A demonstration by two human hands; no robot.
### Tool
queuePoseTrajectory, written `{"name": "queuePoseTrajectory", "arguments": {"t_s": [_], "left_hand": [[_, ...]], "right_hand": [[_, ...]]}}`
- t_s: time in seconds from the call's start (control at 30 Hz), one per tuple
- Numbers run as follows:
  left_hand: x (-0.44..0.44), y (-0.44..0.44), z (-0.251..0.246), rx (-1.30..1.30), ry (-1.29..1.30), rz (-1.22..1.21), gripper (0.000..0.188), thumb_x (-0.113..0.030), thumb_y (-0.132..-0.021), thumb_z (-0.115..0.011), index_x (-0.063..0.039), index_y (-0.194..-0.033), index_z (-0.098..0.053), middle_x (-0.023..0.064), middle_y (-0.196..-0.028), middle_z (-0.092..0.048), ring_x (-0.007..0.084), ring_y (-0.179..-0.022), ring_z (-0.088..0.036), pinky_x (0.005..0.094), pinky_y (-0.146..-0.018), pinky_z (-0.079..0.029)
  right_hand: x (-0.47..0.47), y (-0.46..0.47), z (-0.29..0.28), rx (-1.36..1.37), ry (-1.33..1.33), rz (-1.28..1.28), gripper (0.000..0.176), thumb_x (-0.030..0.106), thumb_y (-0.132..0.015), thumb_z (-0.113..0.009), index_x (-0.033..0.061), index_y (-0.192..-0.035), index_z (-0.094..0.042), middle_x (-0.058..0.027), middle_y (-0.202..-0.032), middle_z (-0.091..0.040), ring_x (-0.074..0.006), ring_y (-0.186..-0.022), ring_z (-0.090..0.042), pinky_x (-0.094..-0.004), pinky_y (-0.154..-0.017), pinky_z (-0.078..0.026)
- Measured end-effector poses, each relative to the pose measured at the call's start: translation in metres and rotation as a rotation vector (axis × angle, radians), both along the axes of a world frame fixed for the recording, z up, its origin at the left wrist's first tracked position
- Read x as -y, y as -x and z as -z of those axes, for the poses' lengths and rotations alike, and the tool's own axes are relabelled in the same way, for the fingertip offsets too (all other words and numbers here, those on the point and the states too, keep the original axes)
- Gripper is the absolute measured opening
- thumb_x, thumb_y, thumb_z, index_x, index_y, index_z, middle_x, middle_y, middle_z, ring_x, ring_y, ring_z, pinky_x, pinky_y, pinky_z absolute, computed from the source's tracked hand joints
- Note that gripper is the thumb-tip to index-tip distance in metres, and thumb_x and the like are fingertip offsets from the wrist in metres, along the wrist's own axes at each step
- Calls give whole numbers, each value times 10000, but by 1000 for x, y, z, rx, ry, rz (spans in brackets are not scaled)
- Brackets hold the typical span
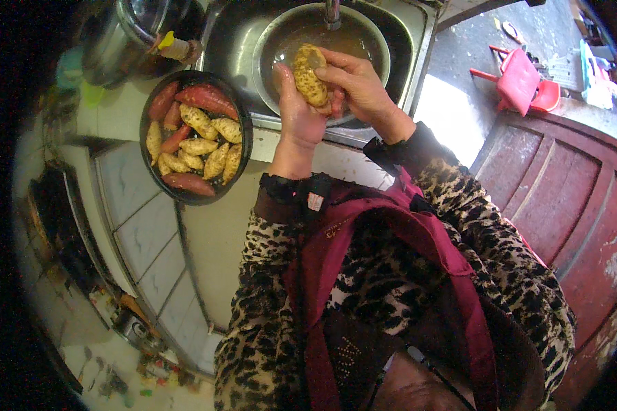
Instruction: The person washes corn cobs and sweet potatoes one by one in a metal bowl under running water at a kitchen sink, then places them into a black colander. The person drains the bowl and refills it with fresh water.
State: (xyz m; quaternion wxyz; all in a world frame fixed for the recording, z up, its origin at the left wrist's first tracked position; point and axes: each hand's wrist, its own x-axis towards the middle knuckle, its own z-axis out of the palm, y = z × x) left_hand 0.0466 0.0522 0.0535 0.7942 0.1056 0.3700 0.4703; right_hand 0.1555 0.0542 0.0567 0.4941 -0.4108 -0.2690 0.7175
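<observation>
Between my hands is a yellowish sweet potato (304, 77) with brown specks. My left hand (299, 110) cups its lower end, palm up. My right hand (357, 85) grips its right side, the thumb lying across the upper part. Both hands look wet and are above a round metal basin (261, 56) that stands in the sink (231, 46). Cloudy brownish water (362, 49) shows in the basin. A faucet (332, 13) reaches over its far edge. Left of the sink, a dark round pan (246, 149) contains several pale and red-skinned sweet potatoes.
A dark pot (108, 56) with a wrapped handle (177, 50) stands at the back left. The pan extends past the edge of the white counter (270, 146). A red chair (519, 82) and a reddish wooden door (560, 190) are on the right.
</observation>
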Motion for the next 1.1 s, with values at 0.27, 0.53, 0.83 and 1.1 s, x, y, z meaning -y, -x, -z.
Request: {"name": "queuePoseTrajectory", "arguments": {"t_s": [0.27, 0.53, 0.83, 1.1], "left_hand": [[5, -1, 17, 134, 31, 13, 627, -642, -867, -157, -123, -735, -484, 0, -448, -388, 108, -291, -309, 228, -285, -227], [15, -10, 28, 102, 87, 4, 658, -657, -855, -167, -124, -586, -443, -4, -400, -353, 108, -277, -290, 226, -276, -202], [22, -3, 59, 275, 22, 83, 549, -589, -879, -239, -137, -944, -545, 6, -593, -526, 132, -413, -470, 250, -314, -346], [28, -7, 81, 281, 100, 117, 606, -637, -855, -210, -126, -826, -534, 5, -496, -465, 126, -341, -395, 241, -292, -290]], "right_hand": [[6, 10, 16, -125, 49, 71, 400, 57, -801, -553, -70, -1176, -495, -84, -937, -614, -122, -786, -586, -221, -688, -487], [14, 13, 24, -117, 169, 152, 270, 68, -808, -543, -66, -1042, -554, -92, -879, -611, -139, -724, -588, -234, -621, -489], [14, 11, 57, -90, 198, 166, 182, 145, -802, -576, -26, -865, -578, -44, -693, -574, -124, -545, -538, -254, -449, -441], [20, 11, 73, 77, 245, 201, 240, 211, -785, -567, 13, -651, -584, -54, -558, -537, -153, -370, -486, -277, -317, -385]]}}
